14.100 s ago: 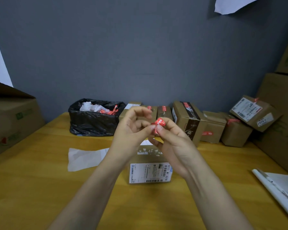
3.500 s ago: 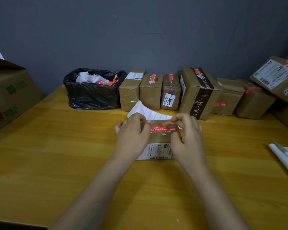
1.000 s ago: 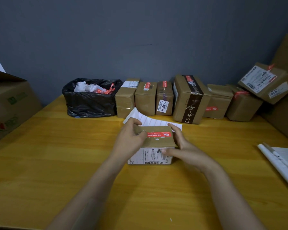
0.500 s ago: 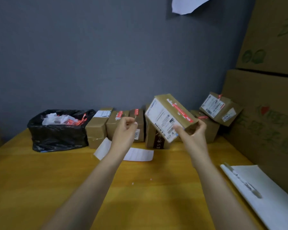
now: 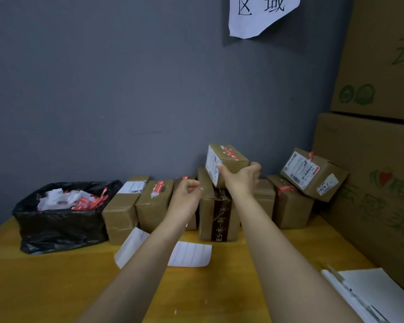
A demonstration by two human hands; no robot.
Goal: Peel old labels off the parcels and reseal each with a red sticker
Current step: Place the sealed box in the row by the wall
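Observation:
My right hand [image 5: 241, 179] grips a small brown parcel [image 5: 229, 158] from below and holds it tilted in the air, just above the tall parcel with the dark tape band [image 5: 216, 210]. A red sticker [image 5: 230, 153] runs along the held parcel's top, and a white label covers its left face. My left hand [image 5: 186, 198] hovers with loosely curled fingers and holds nothing, in front of the row of parcels [image 5: 154, 201] along the wall. The white sticker backing sheet [image 5: 189, 254] lies flat on the table.
A black bin bag [image 5: 58, 227] with peeled labels and red scraps stands at the back left. More parcels, one tilted [image 5: 313, 174], pile up at the back right beside big cartons [image 5: 371, 173]. White papers with a pen [image 5: 371, 297] lie at the right edge of the yellow table [image 5: 44, 287].
My right hand has carried the stickered parcel farther back and higher, over the tall parcel. My left hand has let go and hangs free.

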